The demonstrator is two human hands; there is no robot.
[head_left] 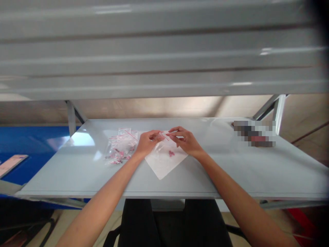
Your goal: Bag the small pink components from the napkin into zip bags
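Note:
My left hand (148, 142) and my right hand (184, 140) meet above a white paper sheet (164, 166) laid diamond-wise on a pale grey table (226, 171). Between their fingertips they pinch a small clear plastic bag (161, 143) with a red-lined zip edge. A few small pink pieces (171, 153) lie on the paper just below my right hand. To the left of my left hand sits a heap of clear zip bags (120, 145) holding pink and dark parts.
A pixelated, unreadable object (254, 133) lies at the table's far right. A grey metal shelf (159, 51) runs overhead, with uprights at both sides. A blue surface (33, 144) lies beyond the left edge. A black chair (174, 223) stands below the front edge.

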